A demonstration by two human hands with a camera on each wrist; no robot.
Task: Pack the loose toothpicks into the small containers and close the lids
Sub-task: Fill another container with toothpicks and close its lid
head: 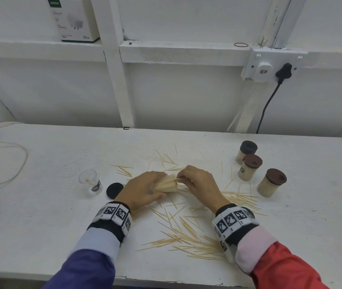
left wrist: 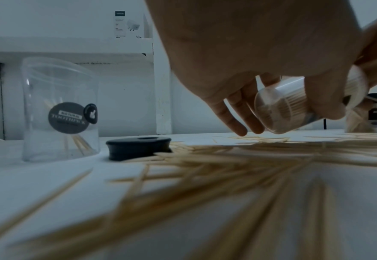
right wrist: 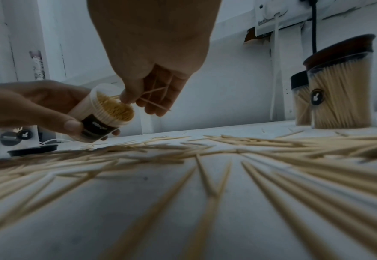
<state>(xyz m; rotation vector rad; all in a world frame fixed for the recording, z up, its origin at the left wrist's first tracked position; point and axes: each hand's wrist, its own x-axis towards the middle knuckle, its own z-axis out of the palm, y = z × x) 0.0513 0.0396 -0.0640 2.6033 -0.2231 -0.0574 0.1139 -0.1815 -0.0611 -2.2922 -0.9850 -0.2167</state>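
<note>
Here, from the head view, I am holding a small clear plastic container packed with toothpicks (head: 168, 183) on its side in my left hand (head: 145, 189), mouth pointing right toward my right hand (head: 199, 184). The container's long axis is running left to right, just above the white tabletop (head: 61, 226). My right hand is touching the mouth, fingers pinched on a few sticks. Loose wooden toothpicks (head: 186, 232) are lying scattered near me and to the right. A round black lid (head: 114, 190) is resting just left of my left hand, and an almost empty clear container (head: 91, 182) is standing further left. Three filled, capped containers (head: 249, 166) are standing well apart at far right.

Going to the left wrist view, my left hand (left wrist: 260, 58) is wrapping its fingers (left wrist: 231, 112) round the tilted container (left wrist: 294, 109), base facing the camera. The black lid (left wrist: 138, 147) is sitting beside the near-empty container (left wrist: 60, 112).

Moving to the right wrist view, my right hand (right wrist: 154, 58) is pinching several toothpicks (right wrist: 155, 98), their ends at the open mouth of the packed container (right wrist: 107, 112). The mouth looks nearly full, so I judge the sticks need to line up with the container's axis to slide in. The lid is nearer my left hand, but that hand is busy; there is open room left of the scatter.
</note>
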